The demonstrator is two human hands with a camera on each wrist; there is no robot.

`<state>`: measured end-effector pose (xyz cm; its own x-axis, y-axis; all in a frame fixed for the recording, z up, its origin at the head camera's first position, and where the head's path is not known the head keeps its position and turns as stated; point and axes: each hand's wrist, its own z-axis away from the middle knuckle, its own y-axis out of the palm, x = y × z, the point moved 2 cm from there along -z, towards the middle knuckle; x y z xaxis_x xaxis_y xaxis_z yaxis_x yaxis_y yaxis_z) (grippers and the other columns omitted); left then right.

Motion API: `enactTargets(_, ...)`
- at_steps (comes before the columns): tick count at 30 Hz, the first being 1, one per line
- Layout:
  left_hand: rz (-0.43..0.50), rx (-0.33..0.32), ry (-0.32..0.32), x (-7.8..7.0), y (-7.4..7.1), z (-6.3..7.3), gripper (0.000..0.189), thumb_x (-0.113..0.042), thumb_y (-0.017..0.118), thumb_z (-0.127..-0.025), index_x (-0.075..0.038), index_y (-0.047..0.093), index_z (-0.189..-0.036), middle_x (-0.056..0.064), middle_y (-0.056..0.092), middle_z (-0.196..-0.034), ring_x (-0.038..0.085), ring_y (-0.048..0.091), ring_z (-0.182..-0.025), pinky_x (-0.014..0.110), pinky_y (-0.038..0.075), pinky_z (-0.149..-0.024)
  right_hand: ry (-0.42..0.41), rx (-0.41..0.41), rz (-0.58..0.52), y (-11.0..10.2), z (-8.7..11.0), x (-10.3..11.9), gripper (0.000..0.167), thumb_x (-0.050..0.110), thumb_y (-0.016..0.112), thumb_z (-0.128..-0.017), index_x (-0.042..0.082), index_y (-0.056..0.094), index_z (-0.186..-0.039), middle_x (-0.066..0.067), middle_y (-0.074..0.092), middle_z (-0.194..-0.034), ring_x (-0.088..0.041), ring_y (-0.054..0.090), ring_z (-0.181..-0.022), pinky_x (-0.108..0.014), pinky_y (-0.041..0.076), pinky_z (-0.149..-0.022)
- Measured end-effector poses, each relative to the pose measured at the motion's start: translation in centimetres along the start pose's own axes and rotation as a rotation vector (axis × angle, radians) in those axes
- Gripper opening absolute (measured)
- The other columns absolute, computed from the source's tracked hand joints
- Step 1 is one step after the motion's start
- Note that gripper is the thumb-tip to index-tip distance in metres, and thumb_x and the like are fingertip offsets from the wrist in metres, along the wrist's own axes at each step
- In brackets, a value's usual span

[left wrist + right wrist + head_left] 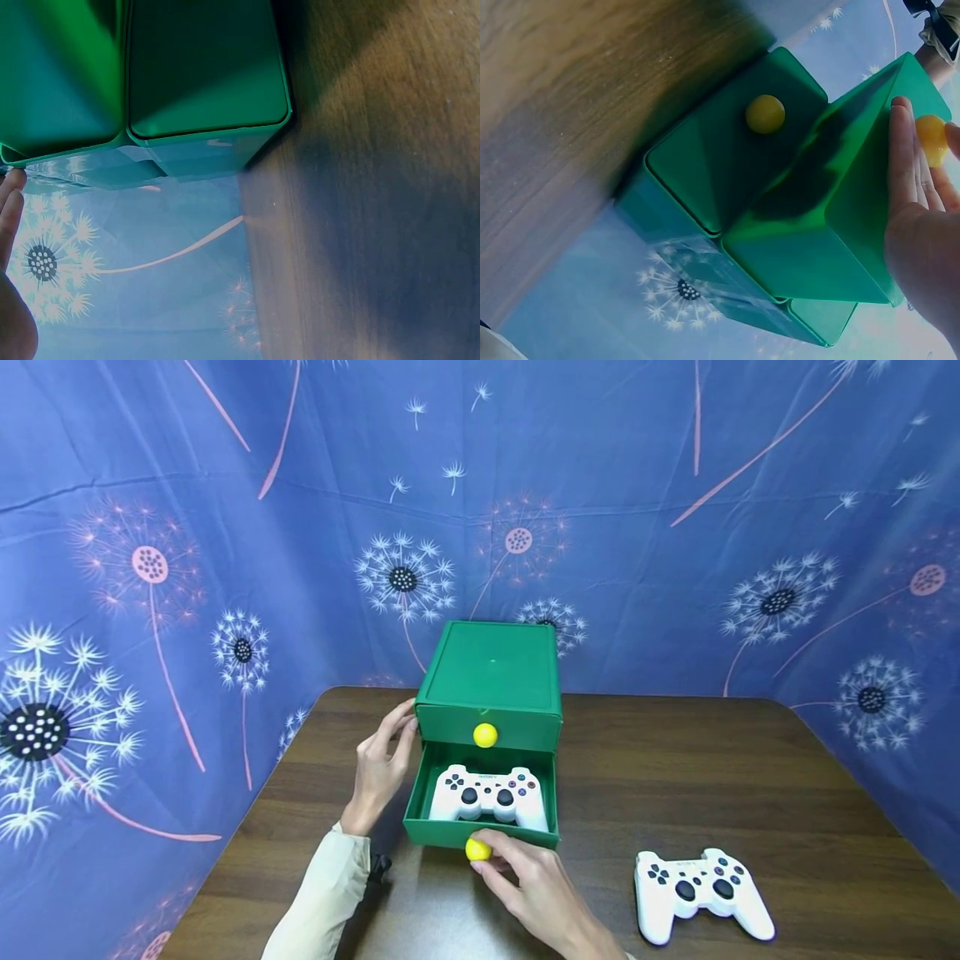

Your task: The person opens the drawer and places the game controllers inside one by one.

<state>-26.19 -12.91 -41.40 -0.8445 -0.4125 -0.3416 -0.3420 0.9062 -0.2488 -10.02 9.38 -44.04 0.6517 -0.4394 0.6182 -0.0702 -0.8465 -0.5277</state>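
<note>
your right hand holds the yellow knob of the open drawer, with the thumb and the index finger clamped on it from two sides. in the right wrist view, the fingers stretch close to the green front of this drawer. your left hand is at the left side of the green cabinet, near the upper front corner, and its fingertips touch there; the index finger and the thumb are a little apart, but how the remaining fingers lie, i cannot tell.

the open drawer sits directly under the closed top drawer, which has its own yellow knob, the upper one. below the open drawer, the wrist views show one more closed front, also with a yellow ball on it. inside the open drawer lies a white controller, sticks facing up. a second white controller lies face up on the brown table, to the right of your right hand. behind the table hangs a blue cloth with dandelions.
</note>
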Motion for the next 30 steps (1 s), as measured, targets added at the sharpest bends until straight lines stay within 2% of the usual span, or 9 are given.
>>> enactTargets(8,-0.02,0.021,-0.001,0.1,-0.2,0.2,0.051,0.013,0.07,-0.092,-0.005,0.063,-0.139,0.014,0.076,-0.111,0.027,0.075,-0.093,0.031,0.061,-0.071,0.017,-0.001,-0.016,0.2,-0.3,-0.3,0.035,0.001,0.081,-0.089,0.013,0.069,-0.12,0.004,0.072,-0.103,-0.006,0.068,-0.082,-0.029,0.063,-0.073)
enactTargets(17,-0.015,0.022,-0.01,0.1,-0.1,0.0,0.049,0.012,0.069,-0.093,-0.005,0.064,-0.138,0.016,0.076,-0.107,0.029,0.076,-0.092,0.041,0.062,-0.068,-0.047,-0.029,0.033,0.0,-0.9,-0.9,0.035,0.0,0.081,-0.089,0.013,0.069,-0.119,0.003,0.073,-0.103,-0.007,0.072,-0.086,-0.019,0.059,-0.075)
enactTargets(22,-0.009,0.015,-0.005,0.1,-0.1,-0.1,0.051,0.014,0.069,-0.092,-0.006,0.064,-0.138,0.014,0.077,-0.107,0.028,0.076,-0.091,0.035,0.061,-0.069,-0.036,-0.026,0.021,-0.2,-1.2,-1.1,0.033,0.001,0.08,-0.09,0.013,0.069,-0.119,0.003,0.073,-0.101,-0.007,0.071,-0.085,-0.018,0.059,-0.076)
enactTargets(30,-0.021,0.017,-0.007,0.1,-0.1,0.0,0.047,0.012,0.07,-0.092,-0.004,0.064,-0.137,0.015,0.077,-0.107,0.027,0.076,-0.091,0.033,0.061,-0.071,-0.026,-0.018,0.017,-0.1,-1.4,-1.4,0.034,0.001,0.081,-0.09,0.012,0.069,-0.119,0.002,0.073,-0.101,-0.006,0.071,-0.084,-0.02,0.06,-0.075)
